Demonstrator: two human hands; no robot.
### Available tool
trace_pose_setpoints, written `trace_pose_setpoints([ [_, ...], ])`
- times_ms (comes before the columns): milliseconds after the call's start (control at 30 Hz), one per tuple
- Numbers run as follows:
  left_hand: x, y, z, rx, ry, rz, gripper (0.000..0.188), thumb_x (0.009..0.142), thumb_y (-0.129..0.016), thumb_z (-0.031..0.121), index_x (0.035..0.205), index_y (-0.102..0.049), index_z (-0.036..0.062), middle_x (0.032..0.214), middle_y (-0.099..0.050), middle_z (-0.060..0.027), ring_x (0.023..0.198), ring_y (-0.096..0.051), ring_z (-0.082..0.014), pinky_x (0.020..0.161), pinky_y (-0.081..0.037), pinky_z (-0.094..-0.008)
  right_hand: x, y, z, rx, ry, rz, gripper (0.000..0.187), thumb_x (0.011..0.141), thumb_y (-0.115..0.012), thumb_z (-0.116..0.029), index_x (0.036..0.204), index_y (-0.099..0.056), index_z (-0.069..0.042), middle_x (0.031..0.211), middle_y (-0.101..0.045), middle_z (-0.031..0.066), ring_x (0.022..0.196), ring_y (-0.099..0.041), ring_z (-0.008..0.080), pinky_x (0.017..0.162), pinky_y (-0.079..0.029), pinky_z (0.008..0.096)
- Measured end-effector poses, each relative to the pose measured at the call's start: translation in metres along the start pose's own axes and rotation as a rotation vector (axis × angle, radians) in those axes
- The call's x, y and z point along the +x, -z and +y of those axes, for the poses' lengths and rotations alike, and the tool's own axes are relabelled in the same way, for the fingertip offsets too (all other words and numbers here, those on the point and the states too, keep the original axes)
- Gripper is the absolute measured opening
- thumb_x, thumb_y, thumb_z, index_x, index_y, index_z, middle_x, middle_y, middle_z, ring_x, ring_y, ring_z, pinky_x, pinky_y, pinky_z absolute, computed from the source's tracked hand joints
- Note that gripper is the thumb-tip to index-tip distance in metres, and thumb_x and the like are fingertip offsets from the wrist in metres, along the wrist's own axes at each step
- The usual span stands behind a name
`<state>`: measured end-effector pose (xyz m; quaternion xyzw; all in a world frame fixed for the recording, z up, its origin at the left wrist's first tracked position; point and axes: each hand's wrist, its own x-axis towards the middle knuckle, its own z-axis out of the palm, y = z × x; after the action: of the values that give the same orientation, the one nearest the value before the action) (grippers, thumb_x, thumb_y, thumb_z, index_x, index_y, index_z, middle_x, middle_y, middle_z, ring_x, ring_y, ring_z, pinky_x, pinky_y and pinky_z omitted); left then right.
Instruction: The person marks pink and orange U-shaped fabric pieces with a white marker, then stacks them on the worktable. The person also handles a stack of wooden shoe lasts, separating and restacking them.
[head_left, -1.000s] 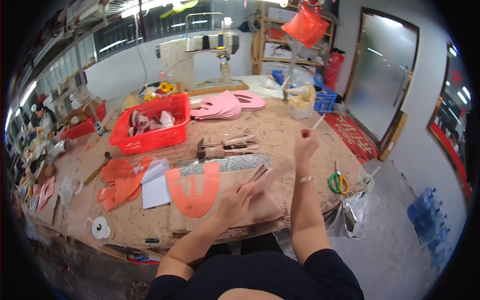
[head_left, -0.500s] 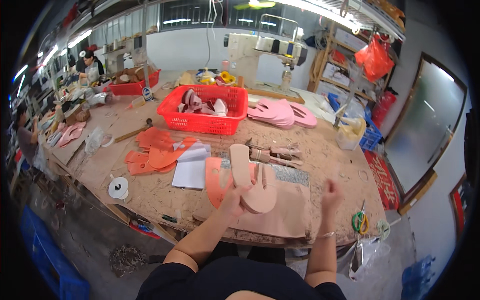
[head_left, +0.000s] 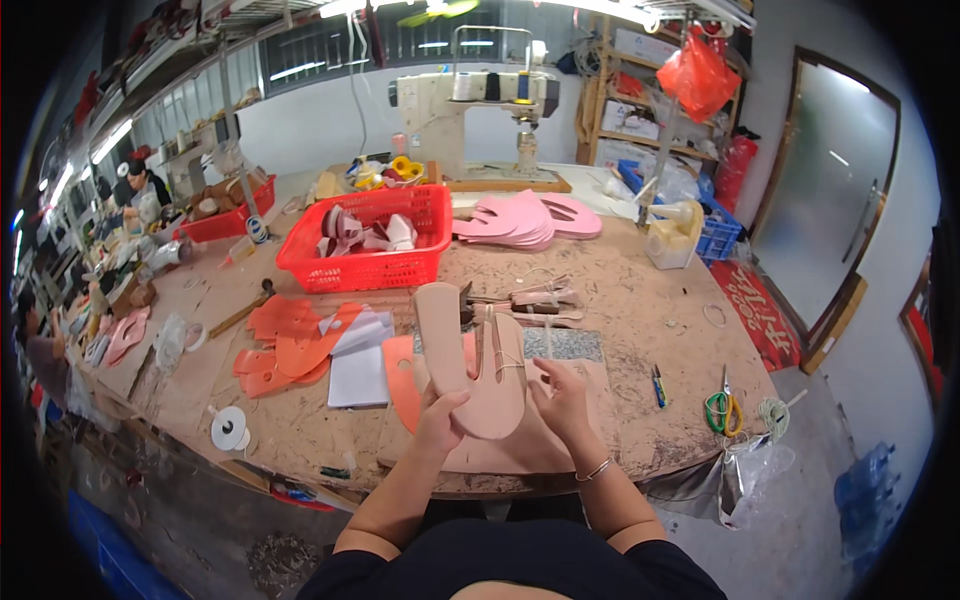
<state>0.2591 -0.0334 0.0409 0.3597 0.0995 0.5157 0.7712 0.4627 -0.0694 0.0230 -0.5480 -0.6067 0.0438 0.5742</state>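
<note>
My left hand (head_left: pixel 440 420) is closed around the lower left of a U-shaped bundle of beige shoe-upper pieces (head_left: pixel 490 408), held upright over the near table. A thin band (head_left: pixel 508 358) crosses the bundle's right arm. Just right of the bundle is my right hand (head_left: pixel 562 400), its thumb and fingers apart and nothing visible in them; whether a fingertip touches the edge I cannot tell. Beneath lie a beige sheet (head_left: pixel 560 440), an orange cut piece (head_left: pixel 402 385) and a grey slab (head_left: pixel 570 345). Past the bundle are tied beige bundles (head_left: pixel 545 300).
A red basket (head_left: pixel 365 270) holds wrapped parts, with pink cut pieces (head_left: pixel 515 222) beside it. Orange pieces (head_left: pixel 290 340), white paper (head_left: pixel 360 370) and a thread spool (head_left: pixel 230 428) lie left. A slim blue-black tool (head_left: pixel 659 386) and scissors (head_left: pixel 723 412) lie right. Behind stands a sewing machine (head_left: pixel 440 110).
My right hand has come leftward from the right of the table to beside the bundle. The slim blue-black tool now shows near where that hand was. The view has shifted right.
</note>
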Motion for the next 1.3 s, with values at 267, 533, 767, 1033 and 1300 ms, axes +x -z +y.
trace_pose_setpoints([
  [267,-0.009,-0.005,-0.019,0.021,0.025,-0.094,0.035,0.077,-0.056,0.003,0.112,-0.056,-0.0014,0.106,-0.059,-0.0093,0.097,-0.062,-0.0197,0.083,-0.055,-0.034,-0.003,0.012,-0.004,-0.344,0.236,-0.129,0.021,0.082,-0.067,-0.003,0.104,-0.066,-0.005,0.086,-0.067,0.0109,0.075,-0.064,0.0291,0.066,-0.054,0.0371],
  [533,-0.002,-0.001,-0.016,0.292,0.255,-0.115,0.049,0.077,-0.055,0.005,0.125,-0.049,-0.0033,0.102,-0.059,-0.0078,0.093,-0.061,-0.0186,0.081,-0.053,-0.0321,0.0,0.022,0.013,0.442,-0.509,0.126,0.01,0.081,-0.06,-0.001,0.089,-0.065,-0.001,0.066,-0.058,0.0008,0.061,-0.057,0.0088,0.054,-0.046,0.0273],
  [767,0.002,-0.014,0.008,0.282,0.328,-0.184,0.072,0.073,-0.059,0.018,0.139,-0.041,-0.0042,0.094,-0.055,-0.0082,0.089,-0.058,-0.0225,0.083,-0.052,-0.0391,0.029,0.079,0.057,-0.114,-0.036,0.166,0.012,0.078,-0.065,0.003,0.088,-0.068,-0.004,0.077,-0.062,0.0123,0.067,-0.061,0.0243,0.06,-0.049,0.0319],
  [1033,-0.012,-0.01,0.016,-0.07,0.28,-0.002,0.065,0.08,-0.054,0.025,0.138,-0.041,-0.0021,0.105,-0.058,-0.0115,0.096,-0.058,-0.0248,0.091,-0.05,-0.0488,0.01,0.275,0.158,-0.761,-0.532,0.311,0.017,0.085,-0.064,-0.015,0.096,-0.073,-0.005,0.092,-0.07,0.0203,0.085,-0.07,0.0293,0.072,-0.053,0.0381],
  [1300,0.017,-0.022,-0.018,0.354,0.002,-0.068,0.057,0.091,-0.064,0.013,0.14,-0.037,0.002,0.117,-0.056,-0.0062,0.113,-0.055,-0.0172,0.097,-0.046,-0.0332,0.007,0.147,0.039,0.005,-0.37,0.173,0.013,0.089,-0.068,-0.009,0.099,-0.071,-0.001,0.089,-0.071,0.0055,0.084,-0.065,0.0115,0.076,-0.051,0.0253],
])
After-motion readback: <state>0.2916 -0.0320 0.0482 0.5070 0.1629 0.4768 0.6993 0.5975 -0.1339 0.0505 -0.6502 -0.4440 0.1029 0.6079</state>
